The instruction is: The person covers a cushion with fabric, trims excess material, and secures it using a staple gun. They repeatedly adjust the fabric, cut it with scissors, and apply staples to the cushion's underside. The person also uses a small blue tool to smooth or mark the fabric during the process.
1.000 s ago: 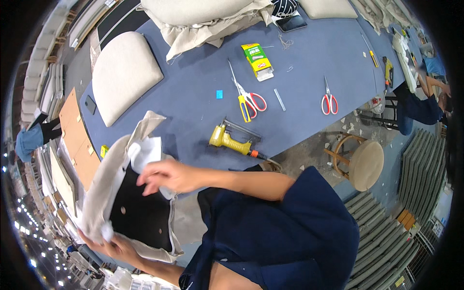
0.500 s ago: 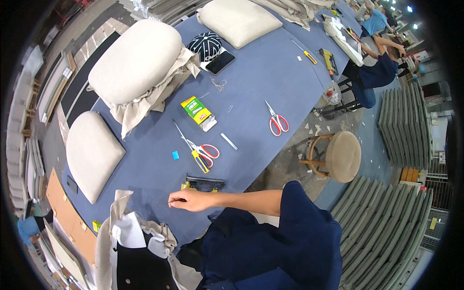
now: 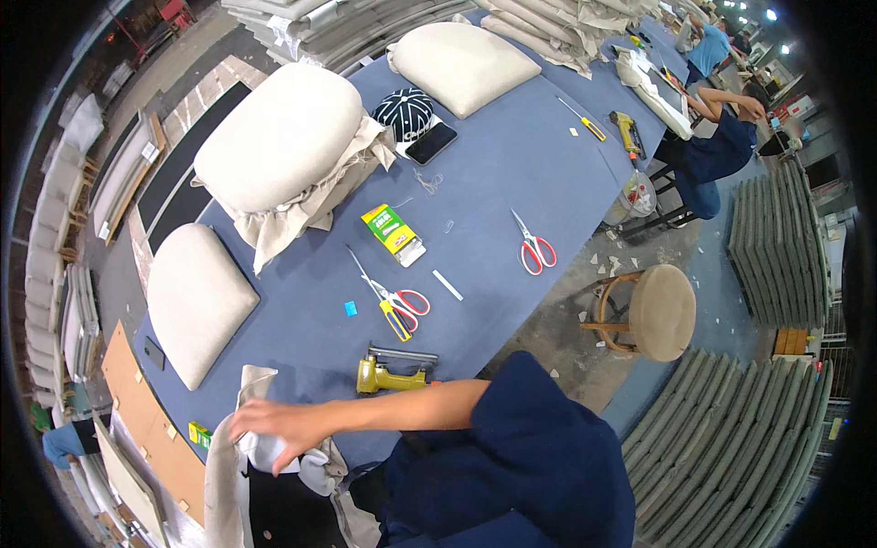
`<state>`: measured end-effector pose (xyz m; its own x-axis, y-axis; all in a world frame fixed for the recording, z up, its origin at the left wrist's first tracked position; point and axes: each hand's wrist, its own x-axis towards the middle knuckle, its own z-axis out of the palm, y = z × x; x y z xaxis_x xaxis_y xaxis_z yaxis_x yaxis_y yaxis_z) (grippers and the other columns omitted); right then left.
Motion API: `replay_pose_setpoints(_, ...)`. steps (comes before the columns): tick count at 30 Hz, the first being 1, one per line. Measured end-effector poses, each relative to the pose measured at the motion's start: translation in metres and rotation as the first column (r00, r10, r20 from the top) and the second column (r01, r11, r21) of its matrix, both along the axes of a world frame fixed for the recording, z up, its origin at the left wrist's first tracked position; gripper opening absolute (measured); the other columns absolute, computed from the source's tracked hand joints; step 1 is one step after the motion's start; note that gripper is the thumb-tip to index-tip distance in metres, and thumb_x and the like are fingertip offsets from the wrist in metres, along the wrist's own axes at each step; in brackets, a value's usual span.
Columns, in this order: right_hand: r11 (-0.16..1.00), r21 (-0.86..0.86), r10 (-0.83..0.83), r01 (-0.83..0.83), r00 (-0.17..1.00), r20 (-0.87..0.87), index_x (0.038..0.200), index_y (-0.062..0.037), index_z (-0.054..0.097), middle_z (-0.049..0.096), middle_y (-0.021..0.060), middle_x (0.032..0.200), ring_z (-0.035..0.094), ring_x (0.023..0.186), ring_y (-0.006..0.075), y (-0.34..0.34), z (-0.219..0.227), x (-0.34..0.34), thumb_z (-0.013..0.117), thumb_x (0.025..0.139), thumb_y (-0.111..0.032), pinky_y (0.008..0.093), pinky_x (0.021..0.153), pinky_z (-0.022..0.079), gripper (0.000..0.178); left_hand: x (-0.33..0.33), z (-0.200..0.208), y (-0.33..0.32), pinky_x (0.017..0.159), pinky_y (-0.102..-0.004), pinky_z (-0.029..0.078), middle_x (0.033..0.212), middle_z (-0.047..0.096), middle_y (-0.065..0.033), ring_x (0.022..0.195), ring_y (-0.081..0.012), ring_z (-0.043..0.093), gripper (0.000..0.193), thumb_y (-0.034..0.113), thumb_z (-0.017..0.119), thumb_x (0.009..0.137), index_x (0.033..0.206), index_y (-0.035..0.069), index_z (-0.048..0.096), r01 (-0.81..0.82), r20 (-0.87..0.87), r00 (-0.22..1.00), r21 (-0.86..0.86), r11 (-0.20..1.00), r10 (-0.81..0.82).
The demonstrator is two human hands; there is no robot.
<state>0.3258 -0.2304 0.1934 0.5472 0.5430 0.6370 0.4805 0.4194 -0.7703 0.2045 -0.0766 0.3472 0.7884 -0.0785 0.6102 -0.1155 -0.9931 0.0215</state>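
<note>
One of the hands (image 3: 274, 427) grips loose beige fabric (image 3: 228, 457) on an uncovered seat frame (image 3: 274, 507); the other is unseen. Stapling remains; staple gun (image 3: 395, 373) lies idle on the bench (image 3: 512, 173).

You had three cushions on the tabletop (image 3: 512, 173): the big one (image 3: 279, 137), a small one at left (image 3: 196, 301) and one at the far end (image 3: 461, 64). You had two pairs of scissors, one near (image 3: 395, 297) and one right (image 3: 532, 245), two yellow staple guns, near (image 3: 393, 373) and far (image 3: 627, 132), one green box (image 3: 391, 230), one phone (image 3: 431, 142), one cap (image 3: 404, 111) and one stool (image 3: 644, 312).
</note>
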Motion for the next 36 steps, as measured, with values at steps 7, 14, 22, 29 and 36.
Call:
replay_pose_setpoints(7,0.983,0.014,0.171,-0.185,0.933,0.318,0.116,-0.011,0.062,0.061,0.0064,0.115,0.052,0.117,0.029,0.122,0.039,-0.024,0.098,0.034,-0.053,0.0437,0.092,0.038,0.099,-0.015,0.002,-0.012,0.117,-0.0566,0.033,0.153,0.042,-0.0263,0.143,-0.045,0.04,0.029,0.018,0.052,0.104,0.116,0.0,0.072,0.032,-0.003,0.999,0.013,0.999,-0.032)
replay_pose_setpoints(14,0.992,0.093,0.055,-0.083,0.962,0.266,0.094,-0.0119,0.064,0.062,0.0036,0.098,0.056,0.104,0.0263,0.087,0.06,-0.038,0.092,0.035,-0.044,0.0399,0.086,0.037,0.073,-0.069,-0.001,-0.006,0.117,-0.0561,0.033,0.152,0.043,-0.0266,0.142,-0.0451,0.042,0.028,0.014,0.052,0.103,0.115,-0.001,0.072,0.012,0.024,1.0,0.054,0.998,-0.013)
replay_pose_setpoints(22,0.993,0.056,-0.117,0.108,0.971,0.207,0.104,-0.0118,0.067,0.064,0.0082,0.105,0.057,0.106,0.0305,0.012,0.045,0.004,0.094,0.043,-0.051,0.0446,0.091,0.037,0.078,-0.106,0.019,-0.012,0.117,-0.0555,0.033,0.15,0.045,-0.0269,0.14,-0.0453,0.043,0.026,0.01,0.053,0.103,0.115,-0.003,0.072,0.007,-0.049,0.999,0.019,1.0,-0.006)
replay_pose_setpoints(29,0.956,0.006,-0.292,0.293,0.953,-0.083,0.118,-0.0058,0.062,0.063,0.0096,0.113,0.06,0.103,0.0267,0.002,0.053,0.01,0.095,0.064,-0.037,0.04,0.095,0.046,0.07,-0.016,0.024,-0.005,0.106,-0.0453,0.043,0.138,0.055,-0.0243,0.129,-0.0406,0.054,0.011,0.007,0.073,0.086,0.092,-0.003,0.074,-0.195,-0.068,0.98,-0.22,0.956,0.185)
replay_pose_setpoints(36,0.987,0.099,0.148,-0.123,0.94,-0.308,0.119,0.0007,0.068,0.061,0.0056,0.101,0.057,0.088,0.0137,0.01,0.107,-0.024,0.08,0.087,-0.011,0.0274,0.082,0.048,0.036,-0.043,0.022,0.006,0.102,-0.0453,0.045,0.141,0.055,-0.0163,0.123,-0.0376,0.057,0.014,0.015,0.078,0.081,0.089,0.004,0.077,-0.208,0.015,0.976,-0.248,0.946,0.218)
